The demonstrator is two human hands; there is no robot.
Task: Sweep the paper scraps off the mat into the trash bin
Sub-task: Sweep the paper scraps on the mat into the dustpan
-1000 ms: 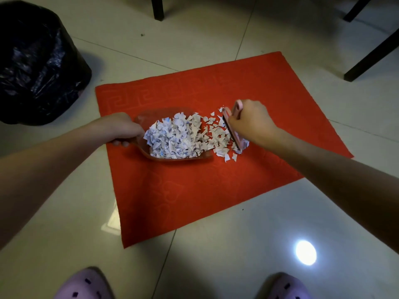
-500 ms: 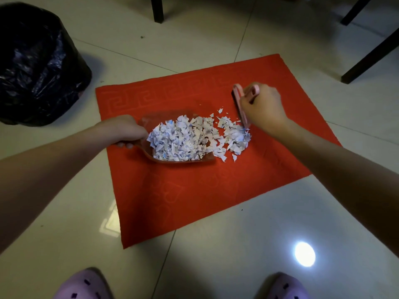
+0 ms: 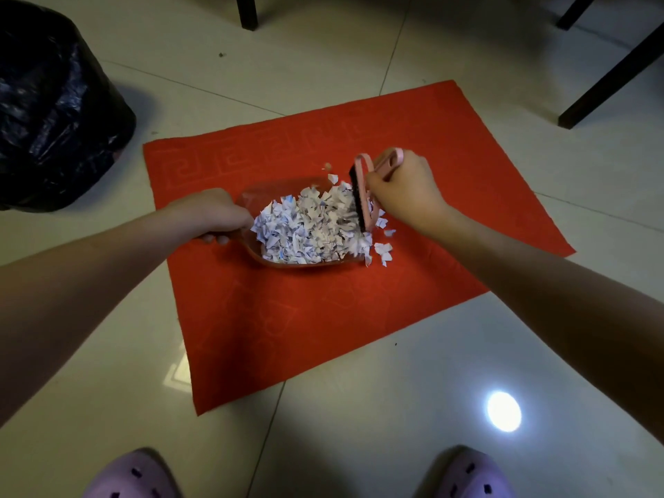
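Observation:
A red mat (image 3: pixel 323 318) lies on the tiled floor. On it sits a reddish dustpan (image 3: pixel 262 195) heaped with white paper scraps (image 3: pixel 309 228). My left hand (image 3: pixel 212 215) grips the dustpan's handle at its left end. My right hand (image 3: pixel 406 192) holds a small pink brush (image 3: pixel 363 195) with dark bristles, pressed against the right side of the heap at the pan's mouth. A few loose scraps (image 3: pixel 383 250) lie on the mat just right of the pan. The trash bin with a black bag (image 3: pixel 54 109) stands on the floor at the far left.
Dark furniture legs stand beyond the mat, one at the top middle (image 3: pixel 248 12) and one slanting at the top right (image 3: pixel 611 77). My two purple clogs (image 3: pixel 133 476) are at the bottom edge. A bright light reflection (image 3: pixel 503 411) shows on the tiles.
My right hand lifted the brush back to the right, then swept it left again into the heap, pushing more scraps into the dustpan. My left hand kept hold of the pan.

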